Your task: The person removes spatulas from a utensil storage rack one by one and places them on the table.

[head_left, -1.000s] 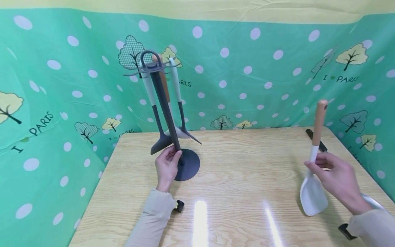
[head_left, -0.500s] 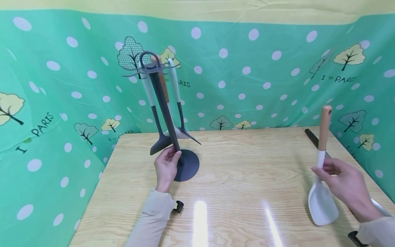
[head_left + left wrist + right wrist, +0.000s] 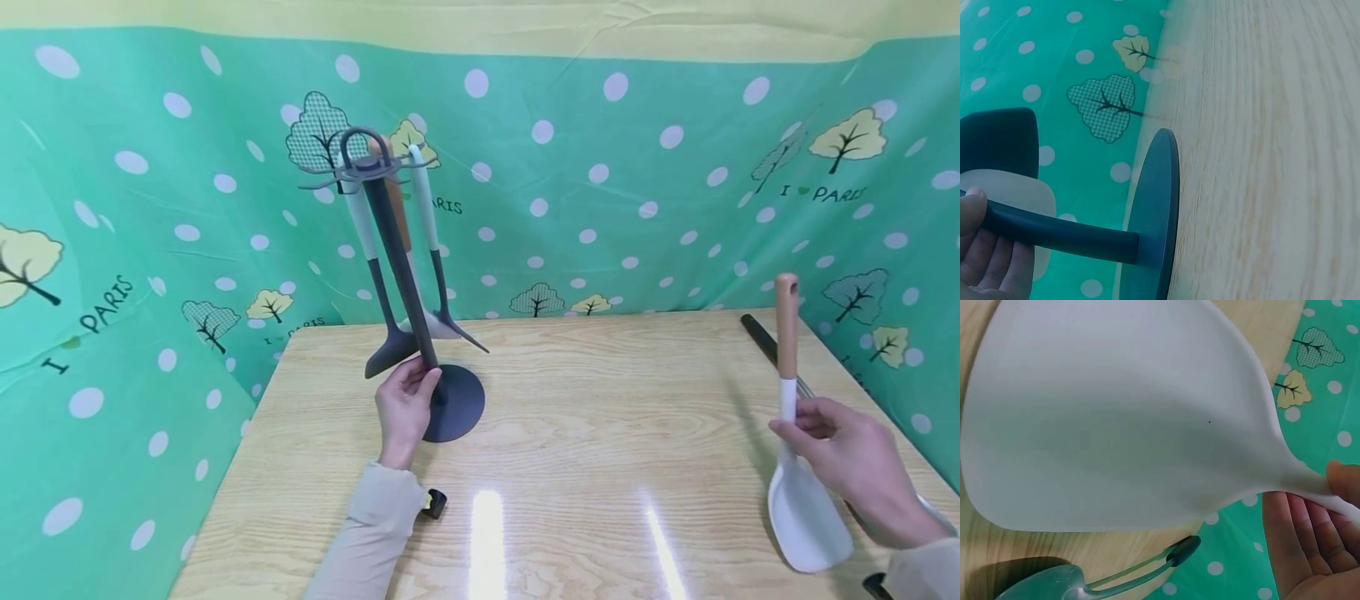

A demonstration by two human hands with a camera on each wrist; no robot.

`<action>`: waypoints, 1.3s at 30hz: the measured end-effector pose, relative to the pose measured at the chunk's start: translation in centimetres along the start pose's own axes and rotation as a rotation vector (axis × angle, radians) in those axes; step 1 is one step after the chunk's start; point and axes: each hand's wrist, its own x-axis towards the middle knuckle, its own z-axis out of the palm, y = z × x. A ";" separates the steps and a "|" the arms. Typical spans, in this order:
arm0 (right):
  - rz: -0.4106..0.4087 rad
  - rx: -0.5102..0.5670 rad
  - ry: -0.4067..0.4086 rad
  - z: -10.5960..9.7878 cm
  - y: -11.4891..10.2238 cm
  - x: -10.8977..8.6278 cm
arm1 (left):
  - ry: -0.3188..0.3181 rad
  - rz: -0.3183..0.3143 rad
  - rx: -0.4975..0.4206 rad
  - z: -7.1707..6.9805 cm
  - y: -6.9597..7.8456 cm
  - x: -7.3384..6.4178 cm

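Note:
In the head view my left hand grips the pole of a dark utensil stand just above its round base, which rests flat on the table. The left wrist view shows the thumb and fingers around the pole. Hanging from the stand's hooks are a black ladle with a pale handle, a black turner and a wooden-handled utensil, partly hidden behind the pole. At the right, my right hand pinches the white neck of a spatula, wooden handle up, white blade down.
A shiny metal spoon-like utensil lies on the table; its black handle points to the back right corner, and my right hand partly covers it. A green dotted curtain stands behind the table and along both sides.
My right hand has moved right and toward me with the spatula, now nearer the table's right front. The left hand and the stand have stayed in place.

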 end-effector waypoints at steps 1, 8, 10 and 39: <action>0.004 -0.006 -0.006 0.0 0.1 0.0 | -0.004 0.003 0.005 0.0 0.5 -0.1; 0.000 -0.017 -0.022 0.2 0.8 0.1 | -0.008 0.023 0.043 0.0 2.8 -0.7; -0.003 -0.026 -0.026 0.3 1.0 0.1 | -0.003 0.028 0.048 0.1 2.9 -0.8; -0.006 -0.154 -0.243 1.2 2.3 3.2 | 0.004 0.025 0.004 -0.1 -0.9 0.0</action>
